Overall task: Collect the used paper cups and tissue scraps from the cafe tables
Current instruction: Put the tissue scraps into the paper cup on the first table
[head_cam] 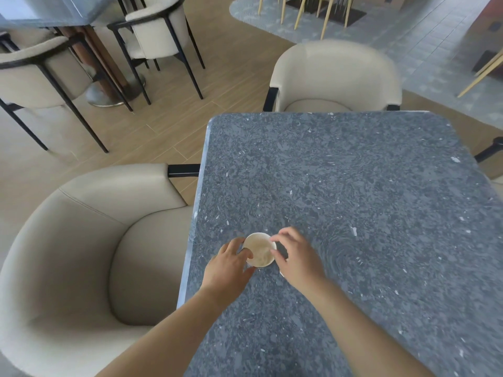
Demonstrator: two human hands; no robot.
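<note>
Left hand (228, 263) grips paper cup (260, 251); right hand (295, 257) pinches its rim.
Hard squeezing could buckle it, spilling dregs across the table (353, 172).

Paper cup (259, 250): white, upright, mouth open upward, pale interior with faint brownish residue. It stands on the grey table (353, 186), near its left edge. The left hand (228, 263) grips its left side; the right hand (295, 257) pinches its right rim.

No words or numbers are showing anywhere. The paper cup (259, 253) is looking plain, and the table (353, 186) is carrying no signs.
</note>
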